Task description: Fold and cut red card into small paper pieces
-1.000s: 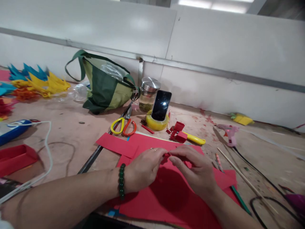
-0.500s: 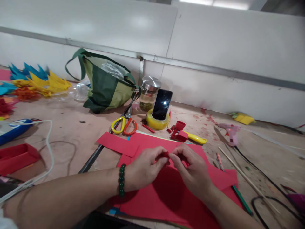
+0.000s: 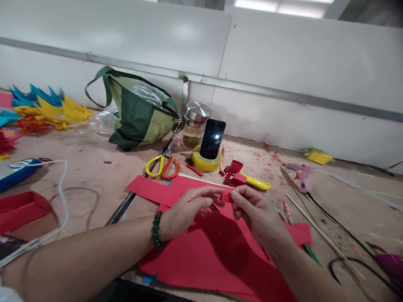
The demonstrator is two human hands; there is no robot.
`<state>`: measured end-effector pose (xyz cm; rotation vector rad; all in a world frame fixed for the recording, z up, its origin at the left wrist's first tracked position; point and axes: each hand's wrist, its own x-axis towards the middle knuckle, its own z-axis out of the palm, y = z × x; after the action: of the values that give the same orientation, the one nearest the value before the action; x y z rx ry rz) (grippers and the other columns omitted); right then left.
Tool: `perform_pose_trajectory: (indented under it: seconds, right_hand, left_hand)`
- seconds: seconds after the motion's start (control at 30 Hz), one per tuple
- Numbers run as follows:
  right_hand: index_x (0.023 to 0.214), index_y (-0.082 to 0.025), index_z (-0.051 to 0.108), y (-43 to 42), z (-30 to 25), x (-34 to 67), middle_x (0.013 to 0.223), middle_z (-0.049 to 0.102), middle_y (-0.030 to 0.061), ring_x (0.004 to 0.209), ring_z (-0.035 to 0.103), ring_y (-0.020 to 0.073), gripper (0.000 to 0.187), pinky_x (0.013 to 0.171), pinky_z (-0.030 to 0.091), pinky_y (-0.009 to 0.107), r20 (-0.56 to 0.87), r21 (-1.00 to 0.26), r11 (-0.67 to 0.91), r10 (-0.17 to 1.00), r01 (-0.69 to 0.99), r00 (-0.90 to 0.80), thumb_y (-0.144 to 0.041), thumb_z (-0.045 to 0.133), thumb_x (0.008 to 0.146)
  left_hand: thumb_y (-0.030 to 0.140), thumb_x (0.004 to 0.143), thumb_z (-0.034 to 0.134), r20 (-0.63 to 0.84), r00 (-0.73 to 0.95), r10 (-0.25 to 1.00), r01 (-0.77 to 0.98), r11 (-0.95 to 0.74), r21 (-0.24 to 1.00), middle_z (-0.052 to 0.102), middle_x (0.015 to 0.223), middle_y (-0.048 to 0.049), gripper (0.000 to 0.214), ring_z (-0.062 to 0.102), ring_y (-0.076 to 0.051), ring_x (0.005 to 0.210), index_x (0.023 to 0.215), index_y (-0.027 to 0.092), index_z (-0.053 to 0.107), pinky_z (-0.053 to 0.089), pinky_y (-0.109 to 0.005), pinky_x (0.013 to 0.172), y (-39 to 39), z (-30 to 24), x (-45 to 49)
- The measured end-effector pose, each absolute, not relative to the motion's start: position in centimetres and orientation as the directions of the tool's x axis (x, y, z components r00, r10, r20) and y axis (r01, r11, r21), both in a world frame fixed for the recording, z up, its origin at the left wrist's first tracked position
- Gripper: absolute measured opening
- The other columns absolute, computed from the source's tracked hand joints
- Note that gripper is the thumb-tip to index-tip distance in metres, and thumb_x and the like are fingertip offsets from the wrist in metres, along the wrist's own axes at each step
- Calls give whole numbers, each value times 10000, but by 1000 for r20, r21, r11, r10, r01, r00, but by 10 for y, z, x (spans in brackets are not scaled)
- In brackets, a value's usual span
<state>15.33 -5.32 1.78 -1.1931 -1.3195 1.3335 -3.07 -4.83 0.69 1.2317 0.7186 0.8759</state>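
Observation:
Both my hands meet over a large red paper sheet (image 3: 220, 256) lying at the table's near edge. My left hand (image 3: 189, 207), with a green bead bracelet on its wrist, and my right hand (image 3: 255, 209) pinch a small folded red paper piece (image 3: 225, 197) between their fingertips, just above the sheet. A red paper strip (image 3: 151, 189) lies left of the hands. Small folded red pieces (image 3: 234, 173) sit just behind them.
Behind the hands: yellow-and-orange scissors (image 3: 162, 167), a yellow utility knife (image 3: 256, 182), a phone (image 3: 212, 139) propped in a tape roll, a glass jar (image 3: 195, 124), a green bag (image 3: 138, 110). A pink glue gun (image 3: 300, 174) and sticks at right. Cables and a red paper box (image 3: 20, 207) at left.
Both hands have lifted a little and shifted away from me with the small red piece; the left fingers have stretched out more along it.

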Motion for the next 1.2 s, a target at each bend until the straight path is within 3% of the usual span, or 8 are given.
perform_pose_trajectory:
  seconds: [0.1, 0.2, 0.37, 0.5, 0.57, 0.63, 0.73, 1.2]
  right_hand:
    - [740, -171, 608, -53, 16, 149, 628, 584, -33, 516, 506, 59, 284, 509, 430, 176, -192, -956, -226, 964, -185, -185, -408, 760, 696]
    - [759, -164, 627, -56, 13, 143, 651, 622, -16, 541, 557, 71, 292, 535, 457, 187, -226, -938, -275, 946, -208, -232, -406, 770, 681]
    - [751, -156, 627, -60, 9, 141, 657, 633, 9, 539, 563, 98, 256, 523, 463, 221, -78, -994, -54, 964, 100, -256, -405, 684, 763]
    - [849, -175, 611, -60, 10, 146, 658, 592, -5, 586, 545, 120, 190, 527, 455, 230, 112, -918, 167, 979, 360, -168, -342, 667, 778]
    - [909, -182, 621, -60, 11, 148, 717, 611, 9, 650, 574, 138, 205, 562, 477, 241, 152, -903, 214, 970, 372, -189, -325, 674, 773]
    - [847, -183, 643, -60, 12, 149, 732, 631, 24, 667, 594, 147, 149, 579, 488, 250, 157, -904, 238, 957, 356, -243, -327, 641, 806]
    - [756, -186, 657, -61, 12, 148, 713, 644, 30, 651, 600, 147, 169, 588, 485, 255, 202, -880, 289, 946, 377, -252, -312, 595, 849]
    - [784, -182, 649, -63, 14, 146, 702, 627, 17, 627, 594, 118, 93, 560, 483, 218, 440, -699, 519, 854, 492, -277, -198, 595, 859]
  left_hand:
    - [265, 800, 599, 40, 491, 870, -126, 26, 992, 631, 1047, -88, 277, 587, -185, 938, 1045, 141, 630, 450, -298, 838, -48, 6, -27]
    - [350, 853, 561, 113, 563, 819, -174, -15, 985, 646, 868, -68, 247, 596, -174, 858, 873, 121, 651, 452, -304, 841, -49, 6, -23]
    - [348, 901, 467, 121, 546, 829, -143, -50, 988, 625, 751, -47, 297, 579, -151, 750, 796, 116, 620, 462, -271, 757, -48, 5, -24]
    - [338, 922, 398, 67, 558, 827, 54, -117, 992, 615, 741, -46, 289, 577, -140, 679, 816, 132, 571, 462, -248, 663, -49, -1, -27]
    - [324, 935, 354, 41, 583, 812, 166, -168, 972, 591, 682, -29, 292, 558, -127, 612, 773, 150, 523, 443, -230, 601, -51, -4, -27]
    - [311, 943, 325, 46, 595, 802, 219, -216, 952, 562, 648, -14, 289, 537, -118, 580, 749, 165, 481, 428, -222, 576, -53, -6, -26]
    - [309, 954, 295, 62, 569, 820, 233, -233, 944, 542, 645, 0, 270, 530, -118, 583, 786, 177, 460, 418, -222, 569, -55, -7, -25]
    - [313, 974, 257, 147, 529, 836, 334, -364, 869, 502, 644, 22, 300, 476, -114, 580, 768, 190, 436, 364, -237, 586, -57, -5, -29]
